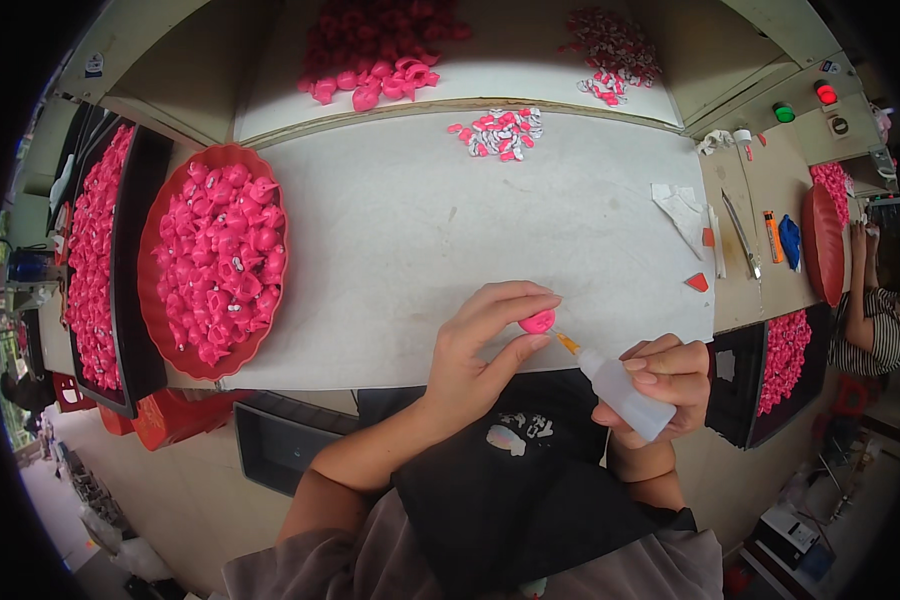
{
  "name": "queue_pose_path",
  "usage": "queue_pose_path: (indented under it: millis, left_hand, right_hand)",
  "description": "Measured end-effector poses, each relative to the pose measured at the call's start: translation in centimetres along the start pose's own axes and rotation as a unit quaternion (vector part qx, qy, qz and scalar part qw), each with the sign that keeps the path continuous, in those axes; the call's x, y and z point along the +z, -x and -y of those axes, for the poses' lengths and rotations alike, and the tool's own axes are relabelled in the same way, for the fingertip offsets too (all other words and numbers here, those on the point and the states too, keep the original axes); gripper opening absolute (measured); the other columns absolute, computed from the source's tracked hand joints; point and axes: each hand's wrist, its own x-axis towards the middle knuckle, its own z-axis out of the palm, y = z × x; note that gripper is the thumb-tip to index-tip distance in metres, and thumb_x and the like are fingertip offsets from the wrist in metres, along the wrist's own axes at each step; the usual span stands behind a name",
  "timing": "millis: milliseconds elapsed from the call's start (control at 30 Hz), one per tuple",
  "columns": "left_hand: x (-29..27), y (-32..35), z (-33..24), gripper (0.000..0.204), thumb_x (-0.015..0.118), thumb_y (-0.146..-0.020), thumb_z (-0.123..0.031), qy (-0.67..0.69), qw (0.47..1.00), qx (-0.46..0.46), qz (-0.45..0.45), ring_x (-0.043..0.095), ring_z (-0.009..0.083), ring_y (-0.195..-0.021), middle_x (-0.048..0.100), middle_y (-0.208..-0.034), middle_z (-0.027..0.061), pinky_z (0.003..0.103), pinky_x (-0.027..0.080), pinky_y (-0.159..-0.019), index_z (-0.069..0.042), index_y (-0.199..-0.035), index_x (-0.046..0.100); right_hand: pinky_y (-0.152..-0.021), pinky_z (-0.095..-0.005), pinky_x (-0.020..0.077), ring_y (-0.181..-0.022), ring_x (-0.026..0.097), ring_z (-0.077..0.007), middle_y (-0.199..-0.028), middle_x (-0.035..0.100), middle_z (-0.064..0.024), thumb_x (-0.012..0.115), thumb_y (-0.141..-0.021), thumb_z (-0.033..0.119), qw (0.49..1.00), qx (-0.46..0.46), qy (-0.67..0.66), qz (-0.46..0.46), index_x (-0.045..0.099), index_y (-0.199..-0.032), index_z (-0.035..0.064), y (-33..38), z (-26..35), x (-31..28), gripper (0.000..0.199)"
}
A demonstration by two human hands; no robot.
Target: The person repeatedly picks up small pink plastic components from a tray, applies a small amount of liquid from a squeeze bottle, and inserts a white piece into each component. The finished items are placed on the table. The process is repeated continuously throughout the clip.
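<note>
1. The left hand (475, 345) sits just right of the frame's centre, at the near edge of the white worktable (410, 230); its fingers are curled narrowly around a small pink plastic piece (537, 321), pinched between thumb and fingertips.
2. The right hand (660, 385) lies in the lower right of centre, wrapped around a translucent white squeeze bottle (625, 397); the bottle's orange nozzle (566, 343) points up and left, its tip just beside the pink piece; whether tip and piece touch cannot be told.
3. At the left of the frame a round red tray (160, 215) is heaped with similar pink pieces; further left a dark rectangular tray (130, 300) holds more of them.
4. At the top centre a small cluster of pink-and-white parts (500, 133) lies on the table; beyond it, on a raised shelf, a pile of pink pieces (375, 50) sits at upper centre and a second pile of pink-and-white parts (615, 50) at upper right.
5. On the wooden bench at the right lie scissors (742, 235), an orange lighter (773, 236) and a blue item (790, 242); a red button (826, 94) and a green button (784, 113) sit above them.
6. At the far right edge another person's arm in a striped sleeve (875, 335) shows.
</note>
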Motion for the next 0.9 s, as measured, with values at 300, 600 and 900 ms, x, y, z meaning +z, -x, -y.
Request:
queue_pose_path:
  millis: [300,600,900]
  left_hand:
    - [0.0,0.0,0.0,0.028,0.061,-0.076,0.002,0.037,0.999,-0.028,0.016,0.051,0.0201,-0.103,0.055,-0.109,0.0118,0.030,0.041,-0.088,0.000,-0.104,0.058]
    - [0.0,0.1,0.0,0.028,0.062,-0.076,0.002,0.019,0.999,-0.028,0.014,0.052,0.0196,-0.101,0.055,-0.109,0.0117,0.030,0.042,-0.087,0.000,-0.103,0.059]
    - [-0.7,0.0,0.5,0.028,0.062,-0.075,0.001,0.006,0.999,-0.022,-0.025,0.052,0.0185,-0.098,0.056,-0.107,0.0114,0.029,0.041,-0.086,0.000,-0.103,0.059]
  right_hand:
    - [-0.051,-0.0213,0.0463,-0.063,0.048,-0.0113,-0.081,0.047,-0.0055,0.079,-0.063,0.023,0.999,-0.019,-0.029,-0.029,0.049,-0.087,0.0054,0.5,-0.7,0.2,0.042]
    - [-0.052,-0.0215,0.0468,-0.061,0.049,-0.0113,-0.081,0.047,-0.0054,0.079,-0.063,0.022,1.000,-0.006,-0.023,0.007,0.049,-0.087,0.0063,0.3,-0.6,0.2,0.042]
    - [-0.053,-0.0232,0.0474,-0.064,0.051,-0.0141,-0.085,0.048,-0.0085,0.076,-0.067,0.015,0.994,0.000,-0.069,-0.087,0.050,-0.088,0.0041,-0.7,-1.9,-0.5,0.036]
